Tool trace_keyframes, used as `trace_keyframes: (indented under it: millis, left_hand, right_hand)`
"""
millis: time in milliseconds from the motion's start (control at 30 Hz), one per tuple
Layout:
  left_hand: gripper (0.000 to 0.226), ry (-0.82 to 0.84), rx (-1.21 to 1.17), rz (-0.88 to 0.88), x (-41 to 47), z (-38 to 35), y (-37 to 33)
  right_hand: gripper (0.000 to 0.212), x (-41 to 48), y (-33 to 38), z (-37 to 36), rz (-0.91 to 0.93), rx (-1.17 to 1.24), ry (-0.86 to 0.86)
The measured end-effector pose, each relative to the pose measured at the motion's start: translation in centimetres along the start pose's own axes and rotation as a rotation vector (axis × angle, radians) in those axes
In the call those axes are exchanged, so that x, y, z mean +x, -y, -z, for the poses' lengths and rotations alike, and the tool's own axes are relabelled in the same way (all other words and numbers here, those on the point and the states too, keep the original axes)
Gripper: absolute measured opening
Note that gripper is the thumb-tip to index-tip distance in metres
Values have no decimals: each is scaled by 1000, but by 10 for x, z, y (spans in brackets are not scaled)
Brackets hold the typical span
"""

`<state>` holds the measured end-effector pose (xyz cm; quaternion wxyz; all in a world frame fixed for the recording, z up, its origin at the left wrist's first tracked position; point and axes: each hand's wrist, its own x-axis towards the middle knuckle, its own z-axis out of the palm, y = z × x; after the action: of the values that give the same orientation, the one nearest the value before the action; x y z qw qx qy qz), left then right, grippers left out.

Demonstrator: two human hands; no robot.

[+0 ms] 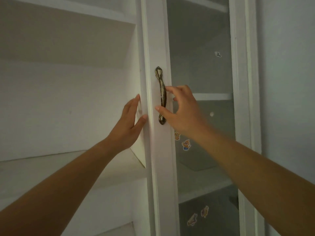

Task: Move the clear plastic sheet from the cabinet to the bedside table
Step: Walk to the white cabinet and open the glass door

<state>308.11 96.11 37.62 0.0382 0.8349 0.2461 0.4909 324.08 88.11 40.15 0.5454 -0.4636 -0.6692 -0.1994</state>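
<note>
A white cabinet (68, 99) fills the view, its left compartment open. A glass-paned door (157, 40) with a bronze handle (161, 79) stands in the middle. My right hand (184, 113) curls its thumb and fingers round the handle. The straight fingers of my left hand (129, 120) rest against the door's left edge. Behind the glass, a flat, pale, see-through sheet (199, 165) that looks like the clear plastic sheet lies on a shelf (204, 189).
Cartoon stickers (186, 144) dot the glass. Several white shelves run behind the pane and across the open left compartment (51, 167). A pale wall (289, 82) lies to the right of the cabinet.
</note>
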Motion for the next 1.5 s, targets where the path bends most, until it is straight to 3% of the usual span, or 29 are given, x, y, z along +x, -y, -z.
trace_keyframes:
  millis: [300,500,800,1500]
  left_hand:
    - [73,-20,-62,-55,2,-9,14]
    - [64,-77,-149,-49,1,-21,22]
    - [62,-108,-169,-100,1,-24,28]
    - [61,-94,-177,-121,2,-23,34]
  right_hand:
    - [46,-2,12,-16,-39,22,-142]
    - [57,-1,18,-23,-88,31,-189]
    - [54,-5,24,-39,-125,-38,-287]
    - [61,-3,33,-31,-234,-101,-220]
